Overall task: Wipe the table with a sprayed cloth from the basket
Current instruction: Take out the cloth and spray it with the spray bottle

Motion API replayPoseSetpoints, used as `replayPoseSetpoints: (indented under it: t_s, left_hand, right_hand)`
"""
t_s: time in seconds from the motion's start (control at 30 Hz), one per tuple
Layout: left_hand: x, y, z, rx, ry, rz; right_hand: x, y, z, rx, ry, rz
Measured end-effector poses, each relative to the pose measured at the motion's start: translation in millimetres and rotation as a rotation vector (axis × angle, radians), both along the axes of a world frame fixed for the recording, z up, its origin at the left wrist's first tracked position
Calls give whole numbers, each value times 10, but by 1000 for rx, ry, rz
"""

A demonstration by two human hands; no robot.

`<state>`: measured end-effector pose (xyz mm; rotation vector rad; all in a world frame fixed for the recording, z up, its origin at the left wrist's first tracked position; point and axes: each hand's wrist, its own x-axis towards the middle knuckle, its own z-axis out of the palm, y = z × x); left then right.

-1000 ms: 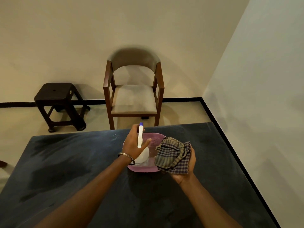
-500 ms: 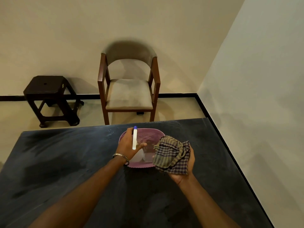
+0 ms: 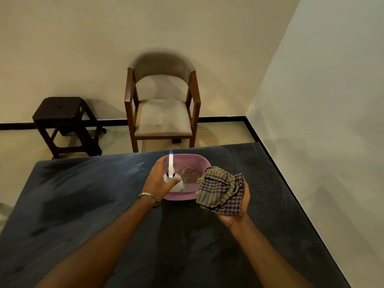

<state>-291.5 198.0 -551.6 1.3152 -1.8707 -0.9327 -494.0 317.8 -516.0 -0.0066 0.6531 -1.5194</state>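
A pink mesh basket (image 3: 192, 161) stands near the far edge of the dark table (image 3: 83, 204). My left hand (image 3: 161, 180) grips a white spray bottle (image 3: 172, 176) with a blue-tipped nozzle, its base down inside the basket. My right hand (image 3: 239, 208) holds a crumpled checked cloth (image 3: 220, 191) palm up, just right of the basket and above the table. The cloth hides the basket's right front rim.
A wooden armchair (image 3: 163, 113) stands beyond the table's far edge and a dark stool (image 3: 64, 125) sits to its left. A wall runs close along the table's right side. The table surface looks dusty and streaked.
My left hand has lowered the spray bottle from above the basket down into it. My right hand with the cloth has stayed about where it was.
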Motion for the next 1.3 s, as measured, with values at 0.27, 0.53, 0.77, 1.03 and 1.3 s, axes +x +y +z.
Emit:
replayPoseSetpoints:
  t_s: [0.27, 0.53, 0.77, 1.03, 1.3]
  left_hand:
    - [280, 583, -27, -36, -92, 41]
    - [544, 1253, -70, -101, -298, 39]
    - [760, 2012, -84, -81, -340, 32]
    - [1243, 2636, 0, -101, -320, 95]
    - [1996, 2860, -16, -91, -321, 126]
  right_hand:
    - [141, 367, 108, -30, -19, 19]
    - [360, 914, 207, -31, -29, 90]
    - [640, 1581, 229, -9, -32, 93]
    - [1033, 2147, 213, -12, -4, 170]
    - [1618, 2321, 216, -36, 19, 221]
